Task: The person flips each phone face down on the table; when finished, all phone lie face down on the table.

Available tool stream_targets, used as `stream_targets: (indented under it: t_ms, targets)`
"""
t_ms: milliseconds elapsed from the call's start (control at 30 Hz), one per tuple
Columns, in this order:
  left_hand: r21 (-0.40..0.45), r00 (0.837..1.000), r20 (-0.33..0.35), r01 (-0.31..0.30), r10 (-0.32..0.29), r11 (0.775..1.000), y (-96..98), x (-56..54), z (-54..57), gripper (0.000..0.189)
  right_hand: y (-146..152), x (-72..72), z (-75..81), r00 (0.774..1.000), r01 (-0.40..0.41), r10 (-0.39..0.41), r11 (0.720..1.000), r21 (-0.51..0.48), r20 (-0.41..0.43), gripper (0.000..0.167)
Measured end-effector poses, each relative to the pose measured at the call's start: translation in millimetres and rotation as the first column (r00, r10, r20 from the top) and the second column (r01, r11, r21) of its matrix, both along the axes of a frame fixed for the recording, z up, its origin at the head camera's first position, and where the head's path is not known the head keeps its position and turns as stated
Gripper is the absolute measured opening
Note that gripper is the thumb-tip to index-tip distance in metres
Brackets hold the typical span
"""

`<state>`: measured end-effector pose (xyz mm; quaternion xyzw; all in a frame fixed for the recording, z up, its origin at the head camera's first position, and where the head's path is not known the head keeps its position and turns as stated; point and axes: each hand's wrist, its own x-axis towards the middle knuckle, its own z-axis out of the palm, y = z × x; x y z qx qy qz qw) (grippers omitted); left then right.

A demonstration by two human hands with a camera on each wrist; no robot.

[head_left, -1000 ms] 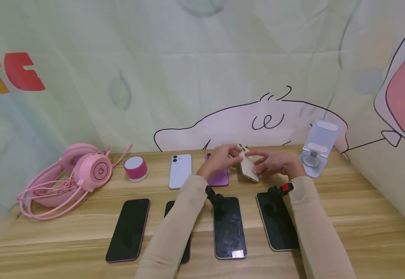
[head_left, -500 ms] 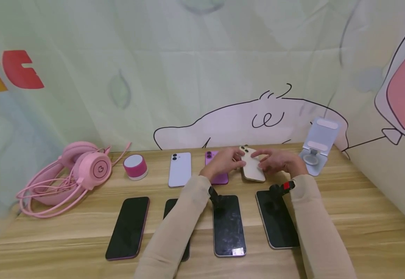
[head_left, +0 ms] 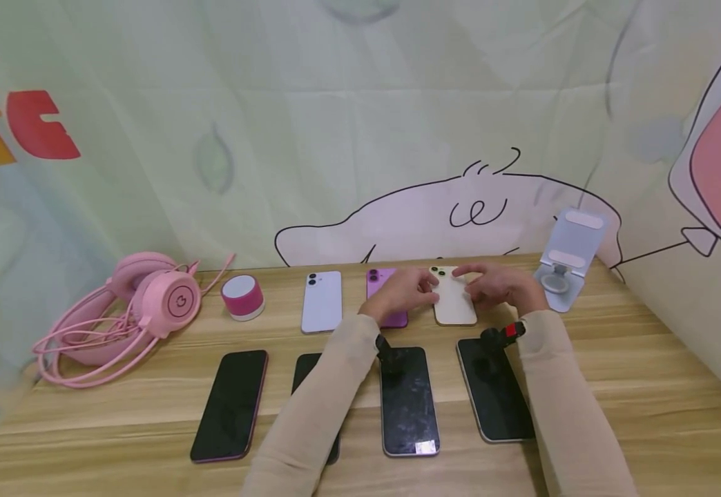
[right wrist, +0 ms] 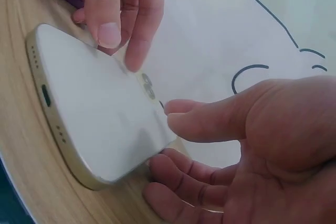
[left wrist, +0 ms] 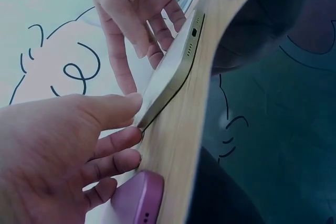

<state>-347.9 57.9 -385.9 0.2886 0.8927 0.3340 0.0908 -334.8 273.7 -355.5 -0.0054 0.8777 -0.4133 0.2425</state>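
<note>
A cream-white phone (head_left: pixel 455 300) lies back up on the wooden table, its two-lens camera at the far end. Along its left edge, my left hand (head_left: pixel 402 295) has thumb and fingertips at the rim; the left wrist view shows that thumb (left wrist: pixel 118 111) by the phone's edge. My right hand (head_left: pixel 502 284) is at the opposite edge, fingers loosely bent. In the right wrist view its fingertips (right wrist: pixel 157 163) touch or nearly touch the side of the phone, the thumb just above. A purple phone (head_left: pixel 396 320) lies partly hidden behind my left hand.
A lavender phone (head_left: pixel 322 304) and a pink-white round speaker (head_left: pixel 242 297) stand left, beside pink headphones (head_left: pixel 170 307). A folding phone stand (head_left: pixel 565 255) is at right. Several dark-screened phones, including one (head_left: pixel 230 404) at left, lie in front, partly under my forearms.
The cream phone, tilted between both hands a second ago, has come down flat and straightened beside the purple one. Both hands moved slightly right with it; their fingers now sit along its edges.
</note>
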Motion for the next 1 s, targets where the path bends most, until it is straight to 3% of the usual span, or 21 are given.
stream_targets:
  t_ms: [500, 667, 767, 1000]
  targets:
    - [-0.04, 0.999, 0.031, 0.039, -0.037, 0.998, -3.1, -0.4, 7.8, 0.029, -1.5, -1.5, -1.2, 0.999, 0.014, -0.013, 1.0, 0.019, -0.037, 0.05]
    - [-0.017, 0.998, 0.048, 0.052, -0.051, 0.999, -12.3, -0.6, 20.8, 0.032, -4.2, 1.0, 9.0, 0.997, 0.027, -0.028, 1.0, -0.012, -0.073, 0.053]
    - [-0.016, 0.999, 0.012, 0.046, -0.045, 0.999, -21.0, 0.0, 32.0, 0.031, -7.9, 2.5, 16.8, 0.995, 0.024, -0.027, 0.999, -0.037, -0.098, 0.051]
    - [-0.028, 1.0, -0.011, 0.014, -0.014, 1.0, -45.6, 6.3, 44.1, 0.034, -21.1, 7.5, 26.8, 0.992, -0.04, 0.032, 0.997, -0.066, -0.123, 0.053]
